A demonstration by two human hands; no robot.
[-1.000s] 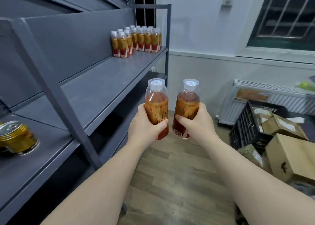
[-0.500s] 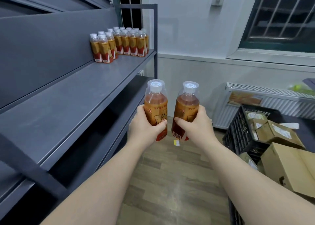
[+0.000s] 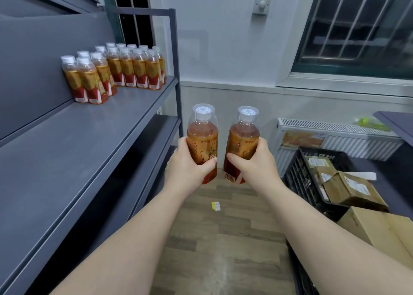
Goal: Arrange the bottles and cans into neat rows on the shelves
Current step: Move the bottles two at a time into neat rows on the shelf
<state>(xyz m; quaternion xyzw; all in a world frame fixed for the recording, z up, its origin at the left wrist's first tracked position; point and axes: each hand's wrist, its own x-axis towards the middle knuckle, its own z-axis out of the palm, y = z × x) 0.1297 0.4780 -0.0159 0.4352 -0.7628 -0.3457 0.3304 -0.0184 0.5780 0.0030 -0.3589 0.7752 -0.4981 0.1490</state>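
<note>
Off the front edge of the grey metal shelf point(image 3: 89, 142), left hand point(image 3: 190, 162) and right hand point(image 3: 254, 163) each grip upright amber plastic bottles point(image 3: 202, 136). Shelved rows point(image 3: 125, 71) ahead-left; left hand nearer.

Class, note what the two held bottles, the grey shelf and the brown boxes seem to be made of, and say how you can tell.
The left-hand bottle and right-hand bottle: clear glossy plastic, likely; amber liquid shows through, printed film labels. The shelf: probably painted metal, matt grey, thin folded edges. The boxes: brown cardboard, dull, creased flaps.

camera: closer to shelved bottles point(image 3: 127, 71) | gold can: left view
</note>
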